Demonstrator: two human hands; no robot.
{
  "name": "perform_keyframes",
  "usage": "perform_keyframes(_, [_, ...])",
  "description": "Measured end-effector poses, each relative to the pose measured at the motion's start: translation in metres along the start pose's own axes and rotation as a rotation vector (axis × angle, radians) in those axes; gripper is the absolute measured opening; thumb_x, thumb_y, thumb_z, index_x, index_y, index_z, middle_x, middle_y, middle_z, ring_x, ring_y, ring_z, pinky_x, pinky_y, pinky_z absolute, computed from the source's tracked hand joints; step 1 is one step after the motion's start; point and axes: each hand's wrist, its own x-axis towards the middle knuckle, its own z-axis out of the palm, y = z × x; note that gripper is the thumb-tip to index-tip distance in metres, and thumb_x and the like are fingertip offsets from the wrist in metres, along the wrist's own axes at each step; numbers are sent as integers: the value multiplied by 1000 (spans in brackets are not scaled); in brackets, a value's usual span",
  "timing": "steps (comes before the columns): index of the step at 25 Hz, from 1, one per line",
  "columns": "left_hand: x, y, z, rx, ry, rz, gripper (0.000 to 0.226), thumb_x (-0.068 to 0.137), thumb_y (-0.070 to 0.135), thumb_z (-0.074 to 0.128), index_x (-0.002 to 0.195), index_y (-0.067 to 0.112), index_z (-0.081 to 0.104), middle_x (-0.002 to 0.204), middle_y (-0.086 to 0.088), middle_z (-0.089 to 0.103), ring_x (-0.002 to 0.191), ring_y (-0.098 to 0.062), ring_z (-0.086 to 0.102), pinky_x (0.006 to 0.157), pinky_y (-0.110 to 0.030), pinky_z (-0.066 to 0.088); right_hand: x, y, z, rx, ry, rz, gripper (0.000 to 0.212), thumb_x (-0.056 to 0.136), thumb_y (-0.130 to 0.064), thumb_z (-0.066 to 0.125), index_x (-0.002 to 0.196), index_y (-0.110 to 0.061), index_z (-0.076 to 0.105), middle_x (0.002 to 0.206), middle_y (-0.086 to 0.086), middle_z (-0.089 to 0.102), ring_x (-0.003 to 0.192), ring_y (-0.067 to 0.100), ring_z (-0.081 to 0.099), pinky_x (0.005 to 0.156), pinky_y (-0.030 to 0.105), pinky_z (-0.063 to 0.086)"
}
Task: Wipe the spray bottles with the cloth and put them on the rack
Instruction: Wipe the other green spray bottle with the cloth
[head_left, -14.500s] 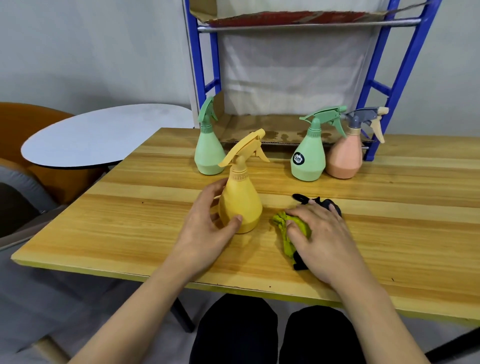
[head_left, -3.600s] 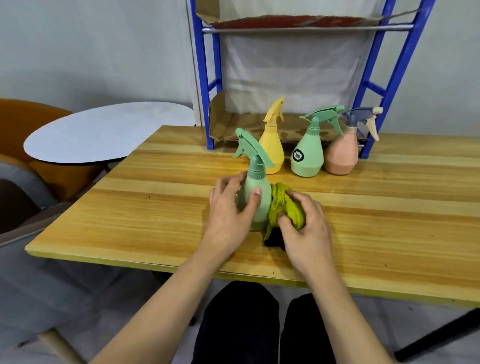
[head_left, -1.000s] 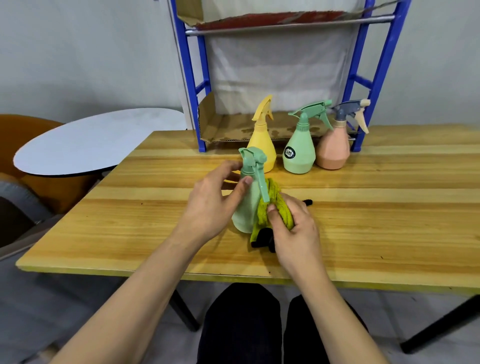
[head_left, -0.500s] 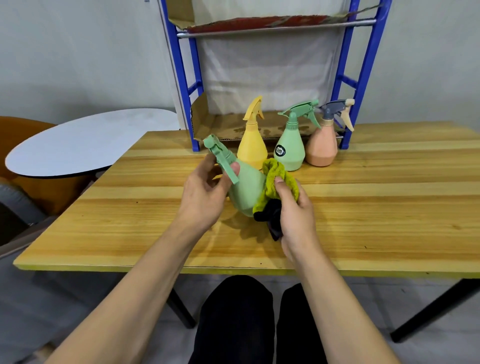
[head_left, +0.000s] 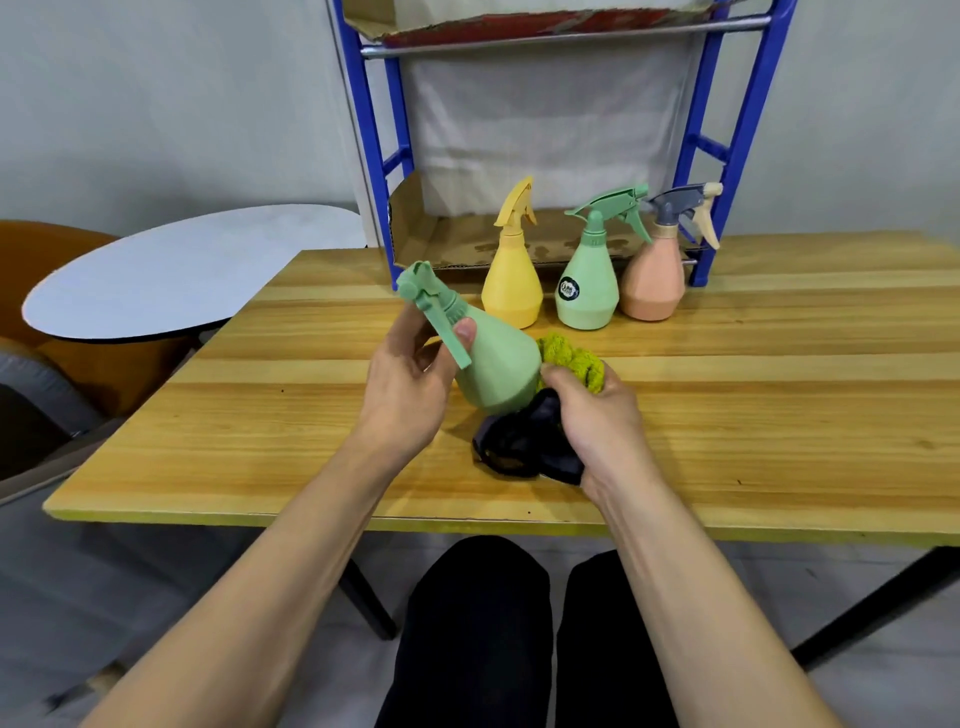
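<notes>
The left hand (head_left: 410, 384), fingers clamped on its neck, tilts a plain green bottle (head_left: 493, 364) above the tabletop's (head_left: 779, 405) middle while the right hand (head_left: 597, 421), fingers clenched on the cloth (head_left: 569, 364), wipes its base; yellow (head_left: 511, 286), labelled green (head_left: 587, 291) and peach (head_left: 652, 286) bottles wait by the far edge, seemingly just short of the rack (head_left: 374, 156).

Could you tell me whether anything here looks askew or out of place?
Only the plain green plastic spray bottle: it is tilted, lifted off the wooden table in the left hand. The other three bottles stand upright.

Held bottle (head_left: 498, 369) pale green; cloth (head_left: 571, 361) yellow-green w/ black; rack (head_left: 371, 135) blue; table (head_left: 727, 415) striped wood
</notes>
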Motion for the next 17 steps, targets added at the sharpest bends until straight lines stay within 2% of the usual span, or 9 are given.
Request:
perform_keyframes(1, [1,-2,1,28,-13,2,25,100,37,63,123,25,59,116,10,70,109,0,66,87,-19,56,-1,2,1,-73,-5,-98,13,89,-17,68,99,-26,70,92,-1,76,84,18,71,75,34,59])
perform_keyframes(4, [0,-6,2,163,-67,33,35,99,42,61,127,20,59,122,8,69,114,-3,64,86,-15,55,-3,5,4,-391,-63,-402,33,88,-17,65,117,-33,63,107,-3,68,94,16,63,83,30,52])
perform_keyframes(9, [1,-9,-2,258,-92,56,47,98,51,59,132,18,58,128,7,69,118,-6,64,93,-29,57,-14,20,0,-544,-215,-586,57,88,-17,64,140,-38,52,140,-6,47,127,3,45,100,10,34])
perform_keyframes(13, [5,-15,-1,300,-27,49,31,100,47,60,122,26,60,121,12,71,112,-3,66,92,-37,59,-17,30,-14,-717,-273,-678,68,85,-11,68,144,-40,49,154,-4,34,142,14,36,113,29,35])
perform_keyframes(15, [10,-18,-1,330,31,22,26,98,48,61,118,31,61,115,13,73,102,-3,70,87,-42,61,-26,40,-16,-906,-306,-763,72,80,-7,75,142,-39,53,158,0,29,144,23,32,114,37,34])
perform_keyframes(17, [15,-17,-2,367,49,8,29,95,49,61,119,33,62,110,13,74,90,-6,73,81,-42,62,-31,48,-12,-1101,-309,-810,69,75,-7,79,135,-36,60,157,4,30,139,31,35,111,48,40])
